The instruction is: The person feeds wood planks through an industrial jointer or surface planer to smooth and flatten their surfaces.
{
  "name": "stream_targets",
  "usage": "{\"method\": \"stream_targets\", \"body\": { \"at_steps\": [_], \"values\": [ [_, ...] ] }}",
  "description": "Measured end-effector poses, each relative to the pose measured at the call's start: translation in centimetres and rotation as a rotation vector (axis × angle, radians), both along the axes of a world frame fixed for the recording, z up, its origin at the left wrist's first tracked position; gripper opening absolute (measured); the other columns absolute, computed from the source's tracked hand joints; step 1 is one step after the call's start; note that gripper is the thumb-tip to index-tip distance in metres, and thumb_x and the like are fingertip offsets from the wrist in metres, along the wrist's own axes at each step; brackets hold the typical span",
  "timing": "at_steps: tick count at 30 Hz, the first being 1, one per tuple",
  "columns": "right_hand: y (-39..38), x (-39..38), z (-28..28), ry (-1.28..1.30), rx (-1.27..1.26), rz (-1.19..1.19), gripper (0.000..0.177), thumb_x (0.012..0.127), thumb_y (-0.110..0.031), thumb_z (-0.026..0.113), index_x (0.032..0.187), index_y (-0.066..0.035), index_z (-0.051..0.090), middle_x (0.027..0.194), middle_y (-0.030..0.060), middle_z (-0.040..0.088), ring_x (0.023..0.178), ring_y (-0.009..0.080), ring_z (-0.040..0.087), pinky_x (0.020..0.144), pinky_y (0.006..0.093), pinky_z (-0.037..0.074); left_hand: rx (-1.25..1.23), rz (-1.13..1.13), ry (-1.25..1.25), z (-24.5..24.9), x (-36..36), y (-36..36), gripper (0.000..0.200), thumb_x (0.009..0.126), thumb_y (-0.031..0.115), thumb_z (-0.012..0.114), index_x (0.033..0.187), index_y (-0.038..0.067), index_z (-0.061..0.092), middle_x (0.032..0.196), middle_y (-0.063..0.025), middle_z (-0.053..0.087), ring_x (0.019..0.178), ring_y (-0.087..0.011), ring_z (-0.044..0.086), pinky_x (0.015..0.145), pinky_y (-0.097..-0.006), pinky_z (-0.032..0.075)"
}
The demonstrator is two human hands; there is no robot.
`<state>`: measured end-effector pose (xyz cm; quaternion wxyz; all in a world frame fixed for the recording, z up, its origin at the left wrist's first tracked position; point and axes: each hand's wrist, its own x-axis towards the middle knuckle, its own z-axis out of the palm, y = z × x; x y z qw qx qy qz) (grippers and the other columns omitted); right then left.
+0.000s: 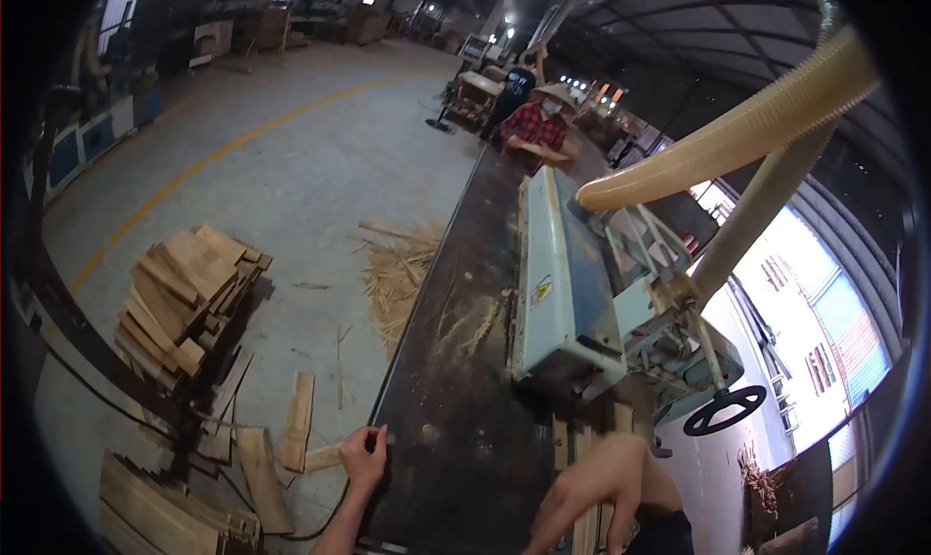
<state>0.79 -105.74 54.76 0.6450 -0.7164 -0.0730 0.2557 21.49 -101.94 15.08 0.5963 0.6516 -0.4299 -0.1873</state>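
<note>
Running away from the person toward the machine (567,293), the wood strips (584,440) lie at the right side of the dark table (456,458), their long axis roughly in line with the table's length. Their far ends lie by the machine's near end; their near parts pass beneath the right hand (596,487). That hand is above them, fingers bent downward and spread moderately wide; it is blurred, and whether it touches a strip cannot be told. The left hand (364,456) is at the table's left edge, its fingers curled inward with a narrow gap at the thumb; whether anything is held inside cannot be told.

On the machine's pale side sits a yellow label (541,291) with a triangular warning mark, its print too small to read. A person in a checked shirt (535,128) stands at the table's far end, with a board (541,151) in front. Behind, another person's dark shirt (519,82) bears pale lettering, also too small to read. Left of the table, a stack of boards (184,293) is on the floor.
</note>
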Motion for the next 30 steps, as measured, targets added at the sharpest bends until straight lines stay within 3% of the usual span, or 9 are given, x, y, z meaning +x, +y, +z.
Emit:
{"method": "stream_targets", "body": {
  "at_steps": [1, 4, 9, 13, 17, 18, 21, 26, 30],
  "values": [
    [1.3, 0.5, -0.1, 0.016, -0.016, -0.07, 0.055, 0.099, -0.044, 0.072, 0.144, -0.013, 0.065, 0.133, 0.0269, 0.069, 0.112, 0.0372, 0.073, 0.1, 0.0521, 0.054, -0.003, -0.007, -0.023, -0.1, 0.1, 0.0, 0.02, 0.092, 0.014, 0.08, 0.082, 0.0, 0.07, 0.073, -0.0144, 0.069, 0.063, -0.0273, 0.068, 0.061, -0.0384, 0.052],
    [1.1, -2.7, -5.8, -0.099, -0.095, -0.346, 0.081, 0.095, -0.029, 0.08, 0.159, 0.001, 0.042, 0.165, 0.0195, 0.044, 0.154, 0.0318, 0.04, 0.126, 0.0413, 0.032, -0.023, -0.016, -0.046, -0.8, 0.2, -0.1, 0.02, 0.094, 0.014, 0.078, 0.083, 0.0, 0.07, 0.073, -0.0146, 0.069, 0.063, -0.0287, 0.067, 0.06, -0.0391, 0.051],
    [3.3, -12.1, -15.6, 0.413, -1.271, -1.155, 0.067, 0.099, -0.044, 0.072, 0.146, 0.0, 0.058, 0.152, 0.0212, 0.058, 0.142, 0.0324, 0.055, 0.116, 0.0422, 0.044, -0.013, -0.019, 0.04, 0.0, 0.1, -0.1, 0.022, 0.096, 0.016, 0.077, 0.083, -0.001, 0.069, 0.071, -0.0149, 0.067, 0.062, -0.0292, 0.066, 0.061, -0.0388, 0.05],
    [7.5, -22.9, -21.8, 0.684, -0.861, -2.014, 0.061, 0.093, -0.046, 0.078, 0.135, -0.003, 0.069, 0.141, 0.0227, 0.065, 0.135, 0.0352, 0.06, 0.112, 0.0453, 0.048, 0.027, -0.072, 0.008, -0.6, 0.2, -0.5, 0.026, 0.097, 0.02, 0.076, 0.083, -0.001, 0.069, 0.071, -0.0157, 0.066, 0.061, -0.0291, 0.064, 0.06, -0.0389, 0.048],
    [12.6, -32.5, -29.7, 1.437, -1.56, -1.833, 0.109, 0.075, -0.069, 0.083, 0.158, -0.01, 0.046, 0.159, 0.0262, 0.046, 0.148, 0.0486, 0.042, 0.12, 0.0574, 0.037, 0.053, -0.092, -0.052, -0.3, 0.0, -0.6, 0.032, 0.098, 0.023, 0.075, 0.079, -0.001, 0.069, 0.068, -0.0159, 0.063, 0.058, -0.0277, 0.059, 0.058, -0.039, 0.046],
    [13.5, -32.4, -29.8, 1.575, -1.351, -1.866, 0.124, 0.069, -0.075, 0.082, 0.163, -0.008, 0.036, 0.162, 0.0335, 0.037, 0.151, 0.0503, 0.035, 0.123, 0.0591, 0.03, 0.078, -0.107, -0.052, -0.5, 0.1, -0.7, 0.033, 0.099, 0.024, 0.075, 0.079, -0.001, 0.069, 0.067, -0.0156, 0.062, 0.057, -0.0259, 0.057, 0.058, -0.0386, 0.045],
    [19.3, -36.6, -37.6, 1.62, -1.296, -1.732, 0.1, 0.099, -0.08, 0.04, 0.169, -0.012, 0.022, 0.172, 0.026, 0.022, 0.161, 0.0421, 0.017, 0.129, 0.0586, 0.01, 0.107, -0.164, 0.017, -0.1, 0.3, -0.2, 0.031, 0.102, 0.026, 0.072, 0.087, -0.001, 0.074, 0.068, -0.0096, 0.067, 0.06, -0.0145, 0.056, 0.059, -0.0343, 0.046],
    [20.8, -33.6, -40.4, 1.381, -1.465, -2.039, 0.097, 0.102, -0.076, 0.04, 0.17, -0.011, 0.018, 0.176, 0.0231, 0.012, 0.163, 0.0413, 0.006, 0.129, 0.0597, 0.004, 0.087, -0.152, 0.054, -1.6, 0.2, -0.5, 0.031, 0.105, 0.027, 0.07, 0.091, 0.0, 0.076, 0.071, -0.0026, 0.071, 0.065, -0.007, 0.058, 0.059, -0.0273, 0.045],
    [21.2, -33.3, -40.5, 1.086, -1.728, -1.984, 0.079, 0.104, -0.058, 0.057, 0.161, -0.006, 0.041, 0.167, 0.0282, 0.032, 0.156, 0.0439, 0.027, 0.127, 0.0554, 0.022, 0.067, -0.159, 0.013, -1.2, 0.5, -0.5, 0.032, 0.105, 0.027, 0.069, 0.09, 0.0, 0.076, 0.071, -0.0019, 0.07, 0.065, -0.0064, 0.059, 0.059, -0.0258, 0.044]
  ]
}}
